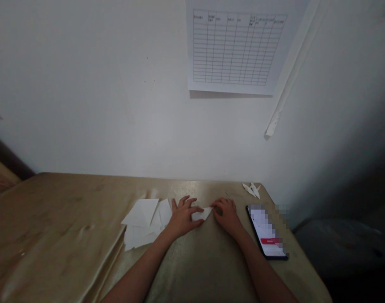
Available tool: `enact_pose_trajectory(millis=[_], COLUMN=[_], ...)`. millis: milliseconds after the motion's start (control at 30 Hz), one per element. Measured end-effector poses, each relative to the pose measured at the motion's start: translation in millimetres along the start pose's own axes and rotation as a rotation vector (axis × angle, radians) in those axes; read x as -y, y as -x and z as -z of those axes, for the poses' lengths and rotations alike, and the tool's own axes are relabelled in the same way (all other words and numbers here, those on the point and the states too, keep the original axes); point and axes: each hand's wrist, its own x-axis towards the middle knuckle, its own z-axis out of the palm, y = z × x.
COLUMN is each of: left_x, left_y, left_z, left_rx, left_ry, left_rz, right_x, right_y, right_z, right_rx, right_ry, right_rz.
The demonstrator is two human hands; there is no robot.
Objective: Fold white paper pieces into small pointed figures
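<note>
A small folded white paper piece [201, 215] lies on the table [69, 227] between my two hands. My left hand [182, 218] rests on its left part, fingers spread and pressing down. My right hand [225, 212] touches its right tip with curled fingertips pressed on the paper. Both forearms reach in from the bottom edge.
A pile of white paper sheets [143, 223] lies left of my left hand. A phone [267, 233] with a lit screen lies to the right. Small folded paper shapes [252, 189] sit at the table's far right corner. A printed grid sheet [236, 46] hangs on the wall.
</note>
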Motion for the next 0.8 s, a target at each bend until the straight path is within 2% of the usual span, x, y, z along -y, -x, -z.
enact_pose_trajectory(millis=[167, 367, 633, 800], left_x=[-0.6, -1.9, 5.8, 6.5], left_y=[0.0, -2.0, -8.0, -8.4], left_z=[-3.1, -0.2, 3.8, 4.7], left_rx=[-0.028, -0.04, -0.226, -0.186], left_ry=[0.025, 0.045, 0.061, 0.042], left_rz=[-0.005, 0.019, 0.115, 0.147], right_x=[4.3, 2.2, -5.1, -6.4], right_y=[1.3, -2.9, -7.1, -7.5], right_z=[-0.4, -3.5, -3.2, -6.1], right_rx=[0.049, 0.027, -0.038, -0.023], right_ry=[-0.017, 0.016, -0.094, -0.069], right_rz=[0.061, 0.051, -0.051, -0.092])
